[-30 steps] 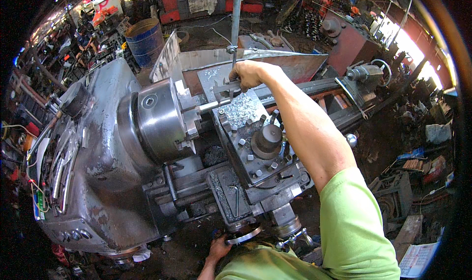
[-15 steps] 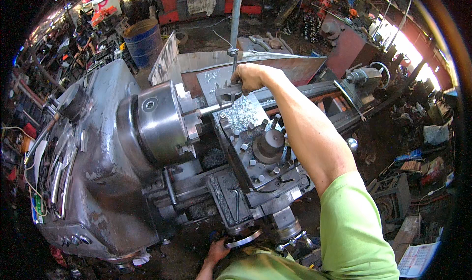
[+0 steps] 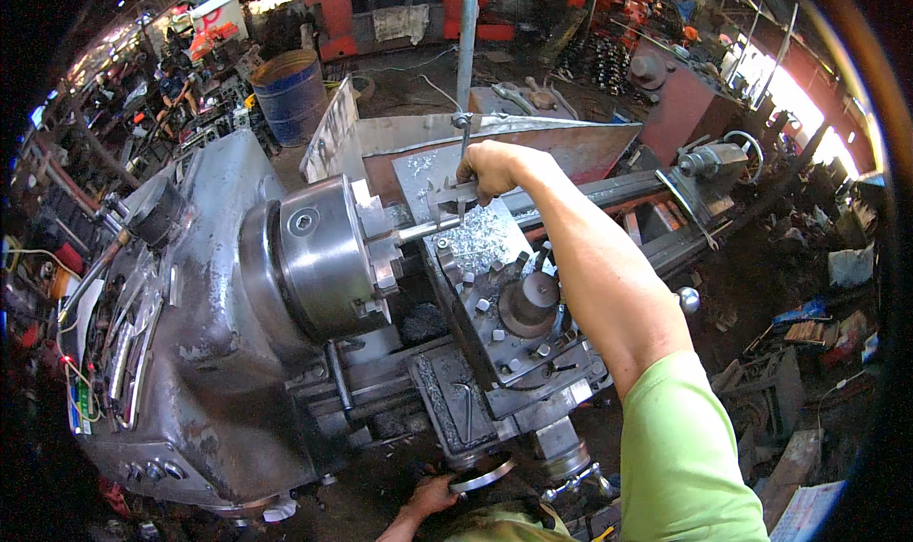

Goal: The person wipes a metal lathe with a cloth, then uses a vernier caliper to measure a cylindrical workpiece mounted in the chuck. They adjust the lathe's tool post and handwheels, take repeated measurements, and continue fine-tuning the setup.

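Observation:
My right hand (image 3: 495, 169) is closed on a metal caliper (image 3: 445, 197), reaching over the lathe from the right. The caliper's jaws are at the free end of a thin bright rod (image 3: 418, 230); whether they touch it I cannot tell. The rod sticks out of the jaws of a big steel chuck (image 3: 328, 257). Down at the lower edge, my left hand (image 3: 433, 495) has its fingers curled at the rim of a handwheel (image 3: 483, 475). Below the caliper, the tool post (image 3: 531, 304) with several square-headed bolts stands on the carriage.
Metal shavings (image 3: 480, 240) lie beneath the rod. A hex key (image 3: 466, 411) rests on the carriage slide. Several tools lie on the headstock (image 3: 214, 342) at left. The tailstock (image 3: 709, 171) stands far right; behind are a blue drum (image 3: 290, 100) and an upright pole (image 3: 467, 48).
The whole scene has shifted slightly down and right in the picture. Both hands keep about the same places on the machine, the caliper still at the rod.

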